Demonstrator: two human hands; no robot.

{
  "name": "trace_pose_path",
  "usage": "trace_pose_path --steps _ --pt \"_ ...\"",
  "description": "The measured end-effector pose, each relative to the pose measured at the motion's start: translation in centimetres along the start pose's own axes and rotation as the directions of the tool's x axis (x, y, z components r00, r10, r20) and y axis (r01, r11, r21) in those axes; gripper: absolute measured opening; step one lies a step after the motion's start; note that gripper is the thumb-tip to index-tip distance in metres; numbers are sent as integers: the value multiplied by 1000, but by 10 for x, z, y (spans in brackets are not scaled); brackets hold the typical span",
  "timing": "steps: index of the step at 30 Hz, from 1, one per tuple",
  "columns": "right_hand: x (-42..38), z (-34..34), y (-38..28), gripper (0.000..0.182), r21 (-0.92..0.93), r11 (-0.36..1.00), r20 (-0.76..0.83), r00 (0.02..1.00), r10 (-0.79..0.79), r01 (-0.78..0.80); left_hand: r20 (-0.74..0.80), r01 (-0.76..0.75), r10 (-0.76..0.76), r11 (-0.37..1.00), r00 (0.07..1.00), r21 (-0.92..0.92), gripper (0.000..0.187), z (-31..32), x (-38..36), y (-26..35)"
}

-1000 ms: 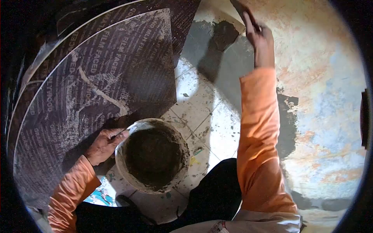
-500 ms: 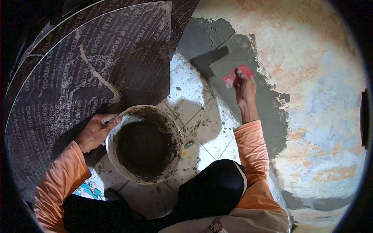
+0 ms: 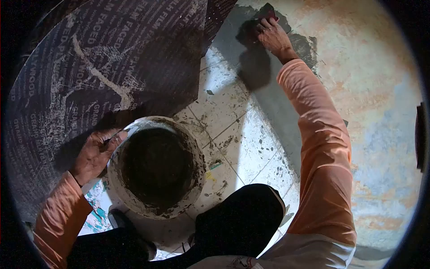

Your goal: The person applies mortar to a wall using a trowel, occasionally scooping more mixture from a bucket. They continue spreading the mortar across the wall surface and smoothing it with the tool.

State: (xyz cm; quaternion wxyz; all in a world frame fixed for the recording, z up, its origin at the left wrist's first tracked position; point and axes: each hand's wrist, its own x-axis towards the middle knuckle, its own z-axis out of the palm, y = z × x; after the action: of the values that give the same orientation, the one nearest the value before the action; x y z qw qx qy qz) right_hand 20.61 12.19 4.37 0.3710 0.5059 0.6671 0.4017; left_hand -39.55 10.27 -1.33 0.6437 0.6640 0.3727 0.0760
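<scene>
My left hand (image 3: 93, 157) is at the left rim of a round, pale bucket (image 3: 200, 148), with its thumb and fingers closed on the edge. Grey mortar is smeared over the bucket's walls, and its inside is dark. My right hand (image 3: 274, 39) reaches far forward, its fingers closed on a flat red scraper (image 3: 271, 16) that is mostly hidden by the hand and shadow. The scraper is against or very near a band of wet grey plaster (image 3: 286, 107) on the patchy, pale wall (image 3: 376, 89); contact cannot be made out.
Dark film-faced plywood sheets (image 3: 148, 54) stand or lie on the left, up to the bucket. Pale floor tiles (image 3: 228, 121) spotted with mortar lie between the bucket and the wall. My bent knee (image 3: 242, 206) is close to the bucket.
My right hand has moved forward with the red scraper, to the upper end of the plaster band. My left hand stays on the bucket rim; the view has shifted slightly.
</scene>
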Motion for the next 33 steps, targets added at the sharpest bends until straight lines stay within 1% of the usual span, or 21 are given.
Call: trace_pose_path --steps 1,2,3,5,6,7,9,10,13,16,18,19,21,22,23,24,26,28,30,31,33 --pt "-1 5 -1 24 3 999 176 984 -34 34 3 17 -17 1000 1000 -16 34 0 0 1" --pt "-10 10 -4 23 16 1000 149 988 -25 23 3 -30 30 999 1000 15 32 -1 2 -4" --pt "-21 19 -7 23 23 999 147 989 -31 28 1 -21 21 1000 1000 14 32 -2 3 -6" --pt "-49 36 -16 26 -40 999 57 998 -30 32 -9 -37 37 999 999 -15 29 -1 5 -8" --pt "-65 23 -17 31 -114 989 251 966 -64 95 7 -37 37 999 999 -20 29 1 6 -7" --pt "-84 28 -20 31 -115 989 267 962 -64 98 8 -34 35 998 999 -56 30 2 6 -5" --pt "-120 48 -29 35 -97 994 75 997 -36 43 14 -34 35 996 999 -88 30 2 8 -6" --pt "-135 29 -33 41 -106 990 221 973 -65 90 18 -21 22 997 1000 -71 32 1 8 -8" --pt "-183 41 -58 47 -24 995 283 955 -91 102 24 -10 10 1000 1000 -22 34 0 7 2" --pt "-217 2 -59 40 -29 991 219 968 -120 129 23 18 -18 1000 1000 -1 33 -3 4 -3" --pt "-239 -2 -49 42 -2 994 212 971 -109 112 13 -69 73 983 997 -173 33 -3 7 -22" --pt "-237 -22 -44 45 31 996 202 975 -93 89 10 -76 79 981 997 -179 33 -2 6 -18" --pt "-231 -62 -29 49 -23 996 232 969 -82 90 -38 -44 46 998 998 51 39 -1 2 -8" --pt "-227 -74 -22 55 6 1000 206 978 -31 30 -39 -45 47 998 998 52 39 -1 4 -10" --pt "-222 -84 -18 62 38 999 183 983 22 -29 -17 -68 68 998 998 -5 38 -1 5 -13" --pt "-208 -91 -12 63 15 999 120 992 42 -45 6 -89 89 994 996 -62 37 0 7 -14" --pt "-166 -95 -4 58 64 995 28 997 72 -73 25 -53 55 996 998 -73 33 0 6 -9" --pt "-115 -74 0 48 58 996 -124 990 71 -65 25 -18 20 996 999 -82 30 -1 3 -7" --pt "-59 -62 -6 38 -45 995 -101 992 80 -85 27 -38 42 991 999 -131 31 -2 1 -14" --pt "-35 -46 -6 38 -32 996 -117 990 82 -86 11 -29 31 992 999 -124 31 -1 0 -17" --pt "10 -21 -14 33 -152 979 -131 984 119 -138 -41 -63 59 995 997 -79 34 6 -2 -17"
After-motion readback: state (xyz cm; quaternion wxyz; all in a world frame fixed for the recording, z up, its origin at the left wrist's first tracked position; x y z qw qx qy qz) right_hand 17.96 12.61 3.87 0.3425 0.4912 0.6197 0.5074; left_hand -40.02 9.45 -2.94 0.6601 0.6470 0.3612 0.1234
